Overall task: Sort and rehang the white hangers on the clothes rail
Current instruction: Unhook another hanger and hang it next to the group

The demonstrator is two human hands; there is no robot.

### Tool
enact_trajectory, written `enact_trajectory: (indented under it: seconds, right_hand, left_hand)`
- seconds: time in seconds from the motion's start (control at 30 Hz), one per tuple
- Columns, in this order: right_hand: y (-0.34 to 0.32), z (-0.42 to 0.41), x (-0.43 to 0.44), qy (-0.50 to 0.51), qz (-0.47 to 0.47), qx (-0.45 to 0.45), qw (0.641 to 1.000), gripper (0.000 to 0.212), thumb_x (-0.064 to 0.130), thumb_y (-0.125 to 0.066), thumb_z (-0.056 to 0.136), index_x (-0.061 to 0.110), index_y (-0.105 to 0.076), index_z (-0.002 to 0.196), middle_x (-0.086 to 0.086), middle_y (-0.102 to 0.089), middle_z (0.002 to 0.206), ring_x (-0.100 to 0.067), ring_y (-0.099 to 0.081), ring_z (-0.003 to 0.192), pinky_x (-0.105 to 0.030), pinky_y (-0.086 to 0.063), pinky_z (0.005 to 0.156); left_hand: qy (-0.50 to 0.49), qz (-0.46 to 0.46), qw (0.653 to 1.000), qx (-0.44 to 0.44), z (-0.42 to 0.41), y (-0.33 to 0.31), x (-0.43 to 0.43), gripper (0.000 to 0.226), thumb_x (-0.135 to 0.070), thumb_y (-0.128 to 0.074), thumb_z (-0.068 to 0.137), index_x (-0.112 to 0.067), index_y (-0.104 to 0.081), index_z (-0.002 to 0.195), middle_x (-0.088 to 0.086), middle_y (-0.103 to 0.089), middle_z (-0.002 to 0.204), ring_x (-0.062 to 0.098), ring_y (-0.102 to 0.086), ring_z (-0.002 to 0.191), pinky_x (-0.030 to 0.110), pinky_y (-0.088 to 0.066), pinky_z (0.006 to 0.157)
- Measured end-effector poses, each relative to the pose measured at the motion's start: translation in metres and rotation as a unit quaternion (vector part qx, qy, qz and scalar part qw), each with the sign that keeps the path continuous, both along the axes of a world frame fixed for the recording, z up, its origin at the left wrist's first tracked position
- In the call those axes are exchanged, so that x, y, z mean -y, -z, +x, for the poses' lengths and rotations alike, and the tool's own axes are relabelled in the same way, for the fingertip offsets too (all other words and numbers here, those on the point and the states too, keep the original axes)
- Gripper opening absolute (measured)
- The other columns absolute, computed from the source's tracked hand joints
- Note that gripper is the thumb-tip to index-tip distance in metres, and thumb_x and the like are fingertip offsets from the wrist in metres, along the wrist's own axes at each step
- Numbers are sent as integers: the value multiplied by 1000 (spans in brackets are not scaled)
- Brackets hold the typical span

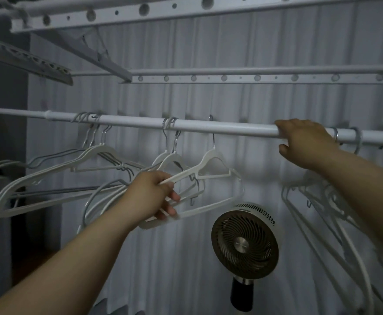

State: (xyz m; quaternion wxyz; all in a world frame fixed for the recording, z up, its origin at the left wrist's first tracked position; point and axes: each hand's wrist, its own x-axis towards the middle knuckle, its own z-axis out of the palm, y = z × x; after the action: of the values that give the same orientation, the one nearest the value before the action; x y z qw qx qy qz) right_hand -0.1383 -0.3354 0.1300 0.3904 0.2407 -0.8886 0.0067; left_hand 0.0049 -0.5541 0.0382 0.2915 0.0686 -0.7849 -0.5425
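A white clothes rail (197,126) crosses the view at head height. Several white hangers (208,162) hang from it by metal hooks in the middle. A second bunch of white and grey hangers (56,169) hangs at the left. More white hangers (317,201) dangle at the right, partly hidden behind my right arm. My left hand (154,196) grips the shoulder arms of the middle hangers below the rail. My right hand (304,142) is up at the rail, fingers curled over its top and thumb below it, right beside the hooks of the right bunch.
A round fan (245,244) on a dark stand is below the rail, in front of a pale pleated curtain (186,98). White drying-rack bars with holes (231,77) run above the rail, and a folding arm (27,57) sticks out at the upper left.
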Motion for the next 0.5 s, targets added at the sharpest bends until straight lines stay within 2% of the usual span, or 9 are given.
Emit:
enact_trajectory:
  seconds: [0.3, 0.4, 0.5]
  right_hand:
    - [2, 0, -3, -20, 0, 6, 1000, 57, 18, -53, 88, 10, -32, 140, -16, -45, 136, -34, -43, 121, -37, -29, 102]
    - [9, 6, -1, -71, -36, -21, 997, 51, 13, -54, 86, 6, -40, 135, -17, -47, 134, -33, -40, 123, -37, -27, 104]
    - [19, 16, 8, -142, -44, -43, 988, 45, 10, -53, 86, 5, -47, 130, -16, -49, 133, -31, -42, 124, -34, -28, 103]
  left_hand:
    - [40, -6, 997, 58, -22, 4, -4, 27, -3, -39, 94, -13, -53, 74, 6, -60, 69, 5, -53, 30, 15, -41, 33]
    - [43, -27, 995, 81, -15, 20, 0, 24, -4, -42, 93, -14, -57, 77, 1, -65, 68, 5, -55, 33, 15, -41, 35]
    - [52, -48, 993, 92, 3, 33, 6, 24, -5, -44, 92, -17, -60, 78, -5, -70, 57, 6, -57, 37, 15, -43, 38]
